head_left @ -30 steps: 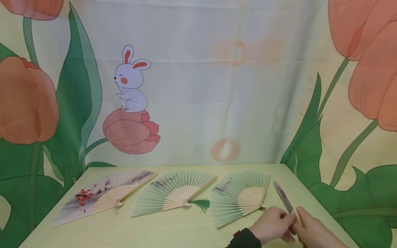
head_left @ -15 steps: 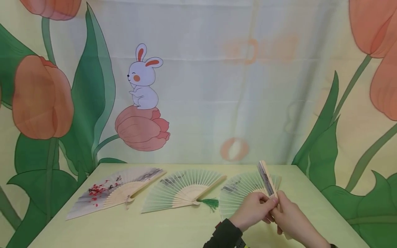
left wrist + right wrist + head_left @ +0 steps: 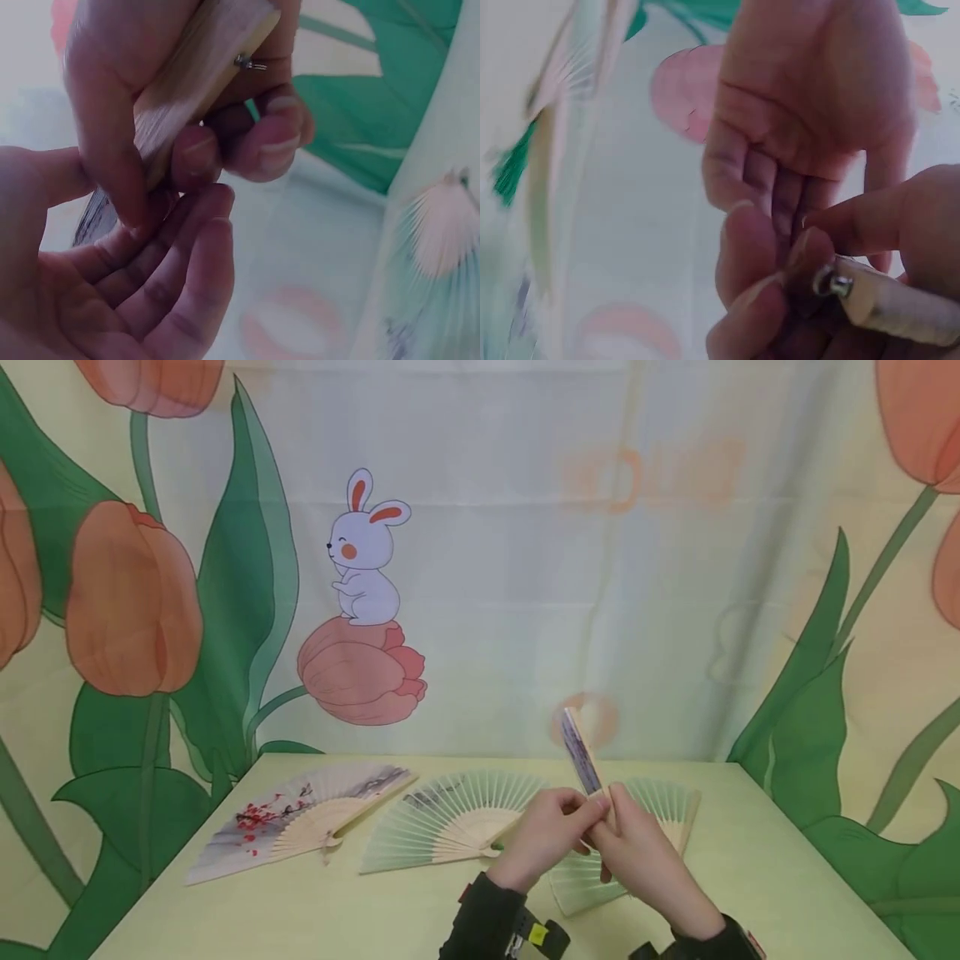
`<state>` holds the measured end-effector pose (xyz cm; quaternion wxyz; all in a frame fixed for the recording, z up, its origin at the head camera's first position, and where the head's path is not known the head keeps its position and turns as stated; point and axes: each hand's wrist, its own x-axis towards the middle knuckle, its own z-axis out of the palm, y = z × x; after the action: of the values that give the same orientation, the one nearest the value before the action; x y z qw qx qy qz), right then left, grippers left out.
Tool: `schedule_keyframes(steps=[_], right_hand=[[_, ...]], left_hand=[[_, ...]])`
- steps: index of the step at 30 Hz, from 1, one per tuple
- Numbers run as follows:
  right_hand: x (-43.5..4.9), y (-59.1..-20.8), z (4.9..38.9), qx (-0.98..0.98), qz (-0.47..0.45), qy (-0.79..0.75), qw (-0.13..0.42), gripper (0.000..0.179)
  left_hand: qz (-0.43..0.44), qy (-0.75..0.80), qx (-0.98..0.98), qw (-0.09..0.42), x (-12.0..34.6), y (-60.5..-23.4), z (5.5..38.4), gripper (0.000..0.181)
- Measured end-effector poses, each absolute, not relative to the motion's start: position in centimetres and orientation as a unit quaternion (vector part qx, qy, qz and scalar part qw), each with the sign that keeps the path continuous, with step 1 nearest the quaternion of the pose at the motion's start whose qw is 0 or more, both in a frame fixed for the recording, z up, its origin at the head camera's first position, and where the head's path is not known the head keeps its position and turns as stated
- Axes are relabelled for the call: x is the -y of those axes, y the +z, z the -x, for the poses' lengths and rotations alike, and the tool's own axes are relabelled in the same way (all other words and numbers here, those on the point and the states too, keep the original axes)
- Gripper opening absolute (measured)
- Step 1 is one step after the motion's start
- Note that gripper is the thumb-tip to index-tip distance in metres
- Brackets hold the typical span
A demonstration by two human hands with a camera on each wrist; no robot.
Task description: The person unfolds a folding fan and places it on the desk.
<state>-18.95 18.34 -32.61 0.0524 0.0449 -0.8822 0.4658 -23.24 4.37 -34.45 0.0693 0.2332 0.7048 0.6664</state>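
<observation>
A folded hand fan (image 3: 580, 752), pale wood with grey-dark patterned cloth between its sticks, is held up over the table, its far end tilted to the left. My right hand (image 3: 637, 847) grips its lower part. In the left wrist view the wooden base (image 3: 244, 37) with a metal rivet sticks out past the right hand's fingers (image 3: 196, 154). My left hand (image 3: 543, 831) pinches the fan around its middle, thumb and index at its side, the other fingers loosely curled. The right wrist view shows the ringed rivet end (image 3: 862, 300) close up.
Three spread fans lie on the pale green table (image 3: 360, 927): a grey one with red blossoms (image 3: 300, 822), a green one (image 3: 442, 827) in the middle, and another green one (image 3: 585, 889) partly behind the hands. A tulip-and-rabbit printed cloth (image 3: 487, 568) hangs behind.
Both hands have carried the folded fan left and upward from the table's right side, past the right green fan. The head view has turned slightly to the right. The spread fans lie as before.
</observation>
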Motion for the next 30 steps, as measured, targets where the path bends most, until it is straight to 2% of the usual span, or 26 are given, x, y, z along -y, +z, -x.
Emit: schedule_keyframes(steps=[4,11,17,22,27,30], right_hand=[[-16.2,-32.0,19.7,0.868,-0.079,0.489,0.039,0.018],[-14.1,-31.3,20.4,0.862,-0.137,0.488,-0.004,0.029],[-13.3,-31.0,20.7,0.855,-0.176,0.486,-0.042,0.03],[-12.7,-30.7,21.4,0.859,-0.199,0.472,-0.024,0.034],[-12.9,-30.3,22.5,0.858,-0.206,0.47,-0.002,0.042],[-13.3,-30.2,23.0,0.861,-0.197,0.469,0.011,0.038]], left_hand=[[-0.225,0.68,-0.695,0.059,-1.8,-34.1,23.9,0.037],[-0.224,0.695,-0.68,0.071,1.9,-34.7,25.4,0.037],[-0.22,0.71,-0.664,0.081,3.9,-35.2,26.3,0.046],[-0.213,0.718,-0.658,0.074,4.5,-35.2,26.4,0.049],[-0.212,0.701,-0.679,0.052,4.6,-34.8,26.4,0.04],[-0.221,0.684,-0.694,0.039,4.5,-34.4,26.5,0.037]])
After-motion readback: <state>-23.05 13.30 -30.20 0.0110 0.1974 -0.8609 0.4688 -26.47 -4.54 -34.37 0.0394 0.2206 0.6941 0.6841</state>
